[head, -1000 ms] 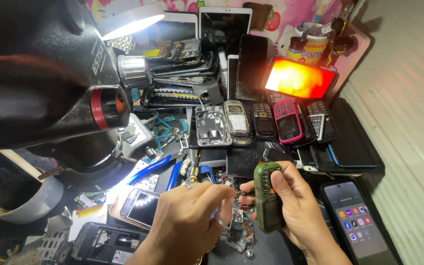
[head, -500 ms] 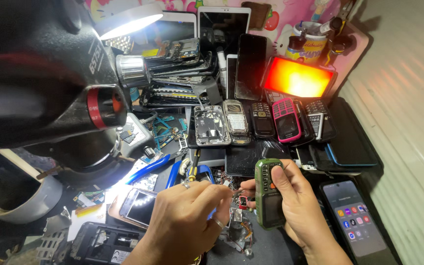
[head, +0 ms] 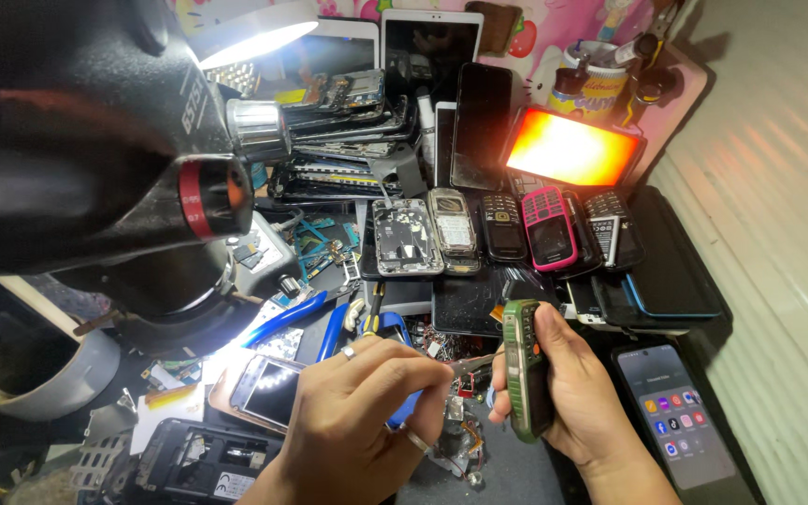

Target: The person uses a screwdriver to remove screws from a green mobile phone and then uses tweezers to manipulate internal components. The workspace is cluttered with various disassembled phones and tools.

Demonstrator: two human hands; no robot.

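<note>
My right hand (head: 580, 397) holds a small green and black keypad phone (head: 521, 367) upright on its edge, low in the middle of the view. My left hand (head: 362, 421), with rings on two fingers, is closed around a thin metal tool (head: 471, 364) whose tip reaches the phone's side. Under both hands lie loose phone parts and small circuit boards (head: 457, 428). A black microscope (head: 95, 159) fills the upper left, close to my head.
A row of old keypad phones (head: 507, 229), one pink, lies behind my hands. A glowing orange screen (head: 570, 150) and stacked phones stand at the back. A lit smartphone (head: 675, 425) lies at right, another phone (head: 268, 391) at left. Blue-handled pliers (head: 296, 318) rest near the microscope base.
My left hand has shifted slightly right, bringing the tool tip up to the green phone. My right hand keeps the phone in much the same place.
</note>
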